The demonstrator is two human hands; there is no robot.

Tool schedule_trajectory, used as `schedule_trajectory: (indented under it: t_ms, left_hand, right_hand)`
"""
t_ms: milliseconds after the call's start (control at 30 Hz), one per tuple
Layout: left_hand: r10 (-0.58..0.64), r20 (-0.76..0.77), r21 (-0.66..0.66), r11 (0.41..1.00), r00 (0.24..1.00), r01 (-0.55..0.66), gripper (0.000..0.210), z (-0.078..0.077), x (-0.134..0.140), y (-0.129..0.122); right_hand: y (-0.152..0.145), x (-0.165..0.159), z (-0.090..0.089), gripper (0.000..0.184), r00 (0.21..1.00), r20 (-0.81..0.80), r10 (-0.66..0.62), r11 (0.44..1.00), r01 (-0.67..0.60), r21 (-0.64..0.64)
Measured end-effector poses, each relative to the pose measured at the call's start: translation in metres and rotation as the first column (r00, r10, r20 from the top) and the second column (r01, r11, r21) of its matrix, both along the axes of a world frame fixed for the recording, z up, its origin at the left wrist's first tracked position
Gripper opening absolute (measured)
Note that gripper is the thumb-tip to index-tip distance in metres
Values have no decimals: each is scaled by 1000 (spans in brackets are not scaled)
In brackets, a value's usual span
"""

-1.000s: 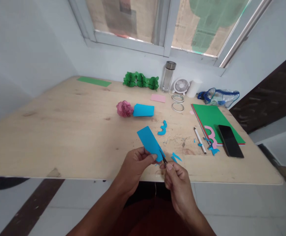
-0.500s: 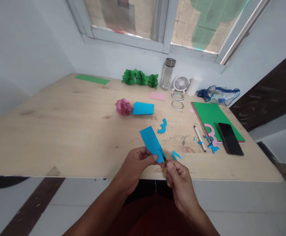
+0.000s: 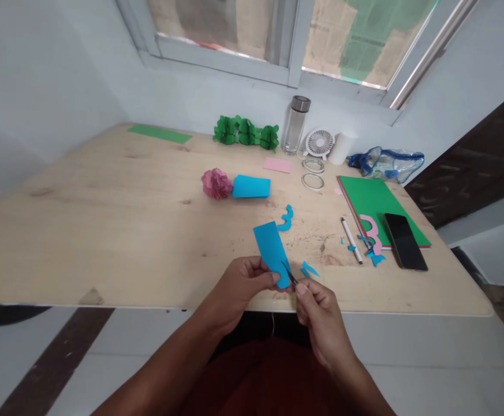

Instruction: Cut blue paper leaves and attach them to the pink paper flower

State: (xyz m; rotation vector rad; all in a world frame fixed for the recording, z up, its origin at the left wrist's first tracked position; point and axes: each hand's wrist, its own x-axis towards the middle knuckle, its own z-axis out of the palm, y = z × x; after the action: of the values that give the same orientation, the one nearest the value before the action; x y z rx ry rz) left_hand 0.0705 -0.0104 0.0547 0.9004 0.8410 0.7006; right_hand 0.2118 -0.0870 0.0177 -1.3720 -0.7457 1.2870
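Between the thumb and fingers of my left hand (image 3: 249,286) is a strip of blue paper (image 3: 270,244), held at its lower end above the table's front edge. My right hand (image 3: 318,303) is closed around a small pair of scissors (image 3: 292,278); the handles are mostly hidden by the fingers. The dark blades lie against the right side of the paper. Blue offcuts (image 3: 309,270) rest just beyond my right hand. A wavy blue cutout (image 3: 286,218) lies past the strip's upper end.
Farther back lie a folded blue paper stack (image 3: 252,187), a pink paper pompom (image 3: 217,184) and green paper decorations (image 3: 245,133). To the right are a white pen (image 3: 352,241), a phone (image 3: 404,241) and green sheets (image 3: 377,202). A glass bottle (image 3: 295,127) and fan (image 3: 320,143) stand by the wall.
The blue strip has turned more upright, its upper end shifting right. The scissors still sit at its right edge. The whole view has tilted slightly.
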Motion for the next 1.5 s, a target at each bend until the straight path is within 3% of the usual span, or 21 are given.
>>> schedule_trajectory:
  t_ms: [233, 1500]
  left_hand:
    - [-51, -30, 37, 998, 998, 52, 7, 0, -2, 4]
    - [-48, -39, 44, 998, 998, 50, 5, 0, -2, 6]
  right_hand:
    - [0, 3, 5, 38, 999, 31, 21, 1000, -21, -2]
    - [-2, 2, 2, 37, 1000, -17, 9, 1000, -9, 5]
